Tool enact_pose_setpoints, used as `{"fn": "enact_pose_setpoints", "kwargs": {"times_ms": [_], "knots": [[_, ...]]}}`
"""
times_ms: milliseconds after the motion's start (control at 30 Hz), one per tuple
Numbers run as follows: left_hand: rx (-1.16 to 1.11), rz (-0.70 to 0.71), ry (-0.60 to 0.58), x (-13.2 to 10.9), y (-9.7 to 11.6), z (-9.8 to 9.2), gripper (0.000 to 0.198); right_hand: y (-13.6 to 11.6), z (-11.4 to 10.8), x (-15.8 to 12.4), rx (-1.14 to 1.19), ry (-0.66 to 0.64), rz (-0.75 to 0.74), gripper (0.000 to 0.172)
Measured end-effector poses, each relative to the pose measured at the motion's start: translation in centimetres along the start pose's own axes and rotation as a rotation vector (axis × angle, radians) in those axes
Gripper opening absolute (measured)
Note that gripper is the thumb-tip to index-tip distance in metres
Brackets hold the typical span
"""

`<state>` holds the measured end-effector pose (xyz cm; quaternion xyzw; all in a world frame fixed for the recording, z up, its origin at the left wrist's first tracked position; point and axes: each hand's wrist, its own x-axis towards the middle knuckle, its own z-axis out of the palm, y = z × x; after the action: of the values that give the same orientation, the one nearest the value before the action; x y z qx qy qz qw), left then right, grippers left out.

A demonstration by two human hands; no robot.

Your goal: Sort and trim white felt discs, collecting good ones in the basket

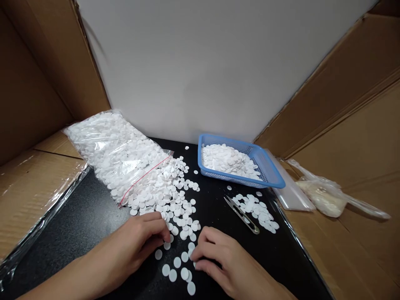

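Many small white plastic discs lie loose on the black tabletop between my hands. My left hand rests at the left side of the spread, its fingers curled downward over a few discs; whatever is under the fingertips is hidden. On the right side, my right hand has its thumb and fingers bent together at the edge of a white disc. Beyond my left hand, a clear zip bag with a red seal line lies on its side, full of the same discs, which spill from its mouth into a pile.
A blue plastic basket holding a heap of white discs stands at the back right. Thread snips lie beside a smaller group of discs. Flat clear bags and a knotted plastic bag lie right. Cardboard walls flank the table.
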<state>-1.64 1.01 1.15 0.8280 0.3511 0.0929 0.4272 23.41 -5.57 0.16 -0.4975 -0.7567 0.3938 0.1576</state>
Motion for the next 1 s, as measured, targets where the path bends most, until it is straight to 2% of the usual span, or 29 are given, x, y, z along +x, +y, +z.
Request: {"fn": "enact_pose_setpoints", "kwargs": {"times_ms": [100,267,500,733,1000], "knots": [[0.012,-0.012,-0.054,-0.06,0.34,0.19,0.022,0.15,-0.08,-0.03,0.051,-0.021,-0.016,0.017],[0.005,-0.051,-0.055,-0.08,0.92,0.37,0.027,0.61,-0.29,0.28,0.0,0.105,0.104,0.018],[-0.015,-0.076,-0.036,-0.13,0.26,0.6,0.022,0.16,0.16,0.02,0.059,-0.018,-0.03,0.018],[-0.043,-0.114,-0.031,-0.21,0.16,0.69,0.026,0.75,-0.51,0.05,0.011,0.129,0.117,0.017],[-0.03,-0.1,-0.048,-0.08,0.73,0.38,0.024,0.57,-0.61,0.27,-0.014,0.096,0.066,0.027]]}}
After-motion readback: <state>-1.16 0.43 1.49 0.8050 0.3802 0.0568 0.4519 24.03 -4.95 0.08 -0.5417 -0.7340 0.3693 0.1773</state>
